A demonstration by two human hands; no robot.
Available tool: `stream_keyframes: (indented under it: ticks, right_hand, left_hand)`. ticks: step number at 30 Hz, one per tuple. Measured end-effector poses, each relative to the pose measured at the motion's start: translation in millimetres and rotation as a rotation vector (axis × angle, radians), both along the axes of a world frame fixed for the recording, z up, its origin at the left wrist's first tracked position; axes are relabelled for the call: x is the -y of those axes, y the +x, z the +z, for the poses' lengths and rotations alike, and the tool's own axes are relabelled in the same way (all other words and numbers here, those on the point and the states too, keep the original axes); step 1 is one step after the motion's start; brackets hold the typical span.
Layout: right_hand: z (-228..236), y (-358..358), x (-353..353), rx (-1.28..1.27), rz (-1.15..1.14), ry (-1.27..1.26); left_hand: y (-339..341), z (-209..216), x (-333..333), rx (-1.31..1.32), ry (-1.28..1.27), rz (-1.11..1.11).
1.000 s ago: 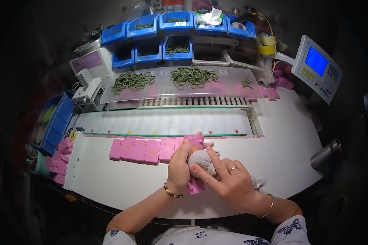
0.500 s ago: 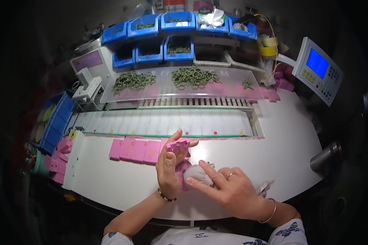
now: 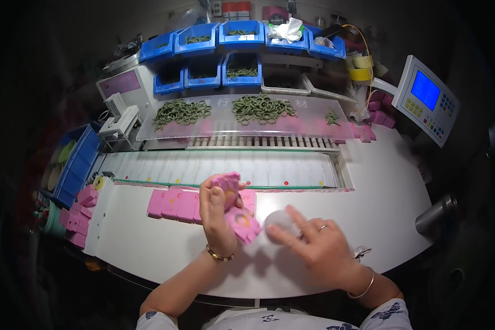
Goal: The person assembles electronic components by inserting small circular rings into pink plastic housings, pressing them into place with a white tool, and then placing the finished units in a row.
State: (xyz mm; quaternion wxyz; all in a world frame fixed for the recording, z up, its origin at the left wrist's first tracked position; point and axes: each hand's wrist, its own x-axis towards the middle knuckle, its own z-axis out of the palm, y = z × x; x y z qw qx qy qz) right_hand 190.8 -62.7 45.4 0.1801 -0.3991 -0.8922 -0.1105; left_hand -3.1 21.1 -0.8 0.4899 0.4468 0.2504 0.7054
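My left hand grips a pink rubber mould that is spread into two halves. Its upper half stands against my fingers, and the lower one lies tilted out toward the right. Yellowish round marks show on the inner faces. In my right hand a pale grey, rounded cloth pouch is held between thumb and fingers, a little to the right of the mould and apart from it. Motion blurs the pouch and those fingertips. A row of closed pink moulds lies flat on the table behind my left hand.
Behind the table's white top runs a slotted panel. Above it a clear shelf bears heaps of green rings. Blue bins stand farther back. At right are a control panel and a dark cylinder.
The pouch in my right hand has shifted from against the mould to a gap on its right. My left hand has moved slightly left, and the mould's lower half shows more fully.
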Motion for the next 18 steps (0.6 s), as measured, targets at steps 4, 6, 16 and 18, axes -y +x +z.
stream_keyframes:
  ticks: [4,6,16,18]
  right_hand:
    - [-14,38,-14,-0.018,-0.239,0.042]
    - [-25,58,-20,0.018,-0.322,0.096]
    - [-18,53,-37,0.039,-0.403,0.027]
    - [-10,33,-44,-0.36,-0.139,-0.138]
  left_hand:
    - [-12,1,-16,0.041,-0.318,-0.02]
    - [-6,9,-18,0.199,-0.454,-0.211]
    - [14,-10,-3,-0.001,-0.307,-0.398]
    - [16,-13,2,-0.023,-0.252,-0.377]
